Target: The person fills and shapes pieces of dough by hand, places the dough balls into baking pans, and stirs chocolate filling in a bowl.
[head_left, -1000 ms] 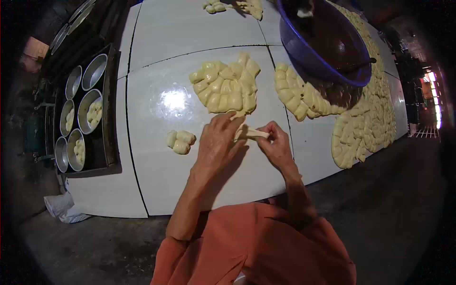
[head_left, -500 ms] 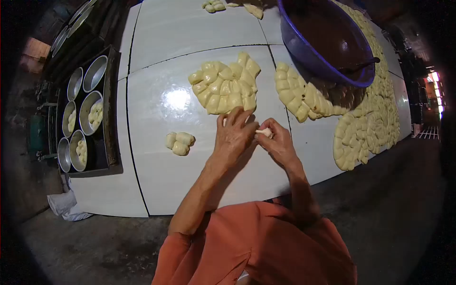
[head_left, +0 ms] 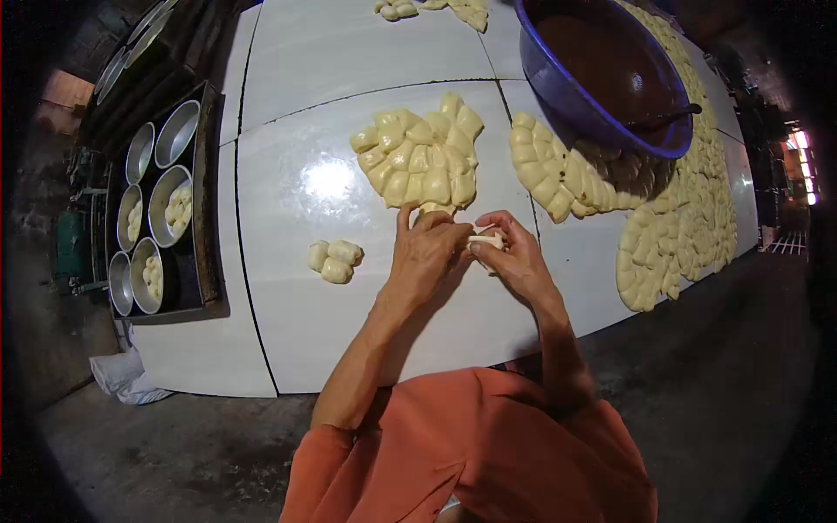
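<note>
My left hand [head_left: 422, 254] and my right hand [head_left: 513, 254] meet over the white table [head_left: 288, 331], both pinched on one small piece of pale dough [head_left: 486, 240] between the fingertips. Just beyond the hands lies a flat cluster of dough pieces [head_left: 420, 160]. To the left of my left hand sits a small group of three shaped dough balls [head_left: 333, 259].
A large blue bowl [head_left: 558, 91] of brown filling stands at the back right with a utensil in it. Rows of dough pieces [head_left: 671, 218] curve along the table's right side. A dark tray [head_left: 206, 218] with round metal tins, some holding dough, lies at the left. A white cloth [head_left: 122, 376] hangs by the table corner.
The stretched strip of dough between my hands has been gathered into a small lump, and both hands have closed in together around it.
</note>
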### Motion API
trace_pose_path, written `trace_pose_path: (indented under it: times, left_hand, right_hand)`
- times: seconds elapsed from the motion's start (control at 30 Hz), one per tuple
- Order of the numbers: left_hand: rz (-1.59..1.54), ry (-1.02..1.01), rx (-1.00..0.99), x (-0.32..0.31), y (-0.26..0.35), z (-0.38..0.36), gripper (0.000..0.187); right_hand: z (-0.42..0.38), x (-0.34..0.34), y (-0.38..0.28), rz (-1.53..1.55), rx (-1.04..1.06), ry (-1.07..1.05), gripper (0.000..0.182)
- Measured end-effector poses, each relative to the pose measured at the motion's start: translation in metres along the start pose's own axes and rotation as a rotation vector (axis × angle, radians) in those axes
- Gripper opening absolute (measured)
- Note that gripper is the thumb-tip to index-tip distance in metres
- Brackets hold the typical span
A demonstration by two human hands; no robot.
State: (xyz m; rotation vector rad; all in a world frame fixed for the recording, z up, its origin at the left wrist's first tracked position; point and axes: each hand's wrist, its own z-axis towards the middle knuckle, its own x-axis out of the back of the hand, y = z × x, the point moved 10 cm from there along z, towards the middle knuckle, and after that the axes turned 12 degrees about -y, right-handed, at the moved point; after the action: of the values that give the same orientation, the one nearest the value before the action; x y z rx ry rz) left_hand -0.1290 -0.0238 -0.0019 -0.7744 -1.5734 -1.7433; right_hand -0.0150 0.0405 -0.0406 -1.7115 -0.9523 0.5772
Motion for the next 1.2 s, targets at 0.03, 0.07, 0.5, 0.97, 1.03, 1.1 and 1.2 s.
trace_pose_path:
  times: [0.03,0.07,0.5,0.97,1.03,1.1,1.2]
  left_hand:
    - [-0.072,-0.008,0.023,0.002,0.003,0.0,0.028]
    - [-0.045,0.012,0.01,0.0,0.002,-0.002,0.027]
    - [-0.083,-0.156,0.023,-0.003,0.021,-0.005,0.101]
    - [-1.342,-0.145,0.259,-0.049,0.031,0.006,0.073]
    - [-1.117,-0.07,0.119,-0.037,0.039,0.019,0.107]
    - [-0.697,0.108,-0.053,-0.012,0.056,0.033,0.099]
    - [-0.596,0.307,-0.223,0.007,0.083,0.053,0.086]
  right_hand:
    - [0.002,-0.001,-0.001,-0.067,0.0,-0.021,0.016]
    - [0.003,0.0,-0.001,-0.133,0.002,-0.04,0.016]
    - [-0.032,0.03,-0.022,0.755,0.166,-0.116,0.052]
    - [-0.048,0.063,-0.007,0.219,0.23,0.233,0.036]
    - [-0.052,0.07,-0.009,0.369,0.244,0.248,0.039]
    - [-0.057,0.077,-0.025,0.461,0.285,0.268,0.043]
    - [-0.06,0.081,-0.048,0.472,0.299,0.242,0.035]
